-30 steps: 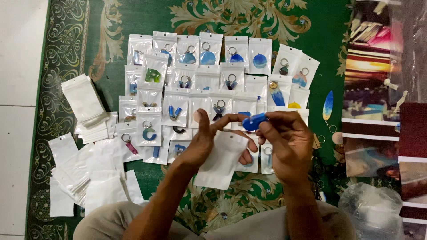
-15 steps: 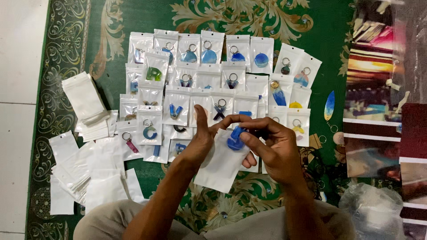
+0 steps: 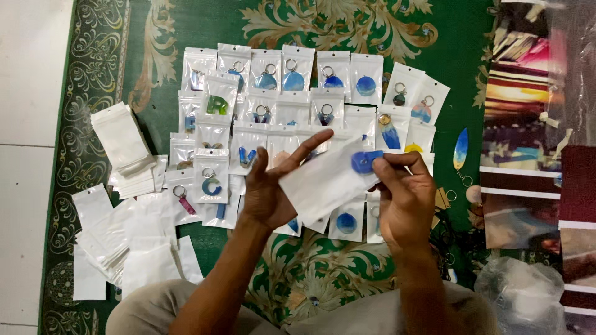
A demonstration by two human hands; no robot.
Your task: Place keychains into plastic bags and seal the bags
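Green patterned rug (image 3: 385, 25). Rows of bagged keychains (image 3: 294, 73), centre and far. Stack of empty white pouches (image 3: 121, 135), left; loose pouches (image 3: 118, 239), near left. Unbagged blue leaf-shaped charm (image 3: 460, 149), right. Clear plastic bag (image 3: 518, 298), near right.

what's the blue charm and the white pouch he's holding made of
Blue charm: probably cast resin or plastic, a solid, deep blue piece; gloss too blurred to judge. White pouch: thin plastic film, likely matte white, flexing between the left hand and right hand.
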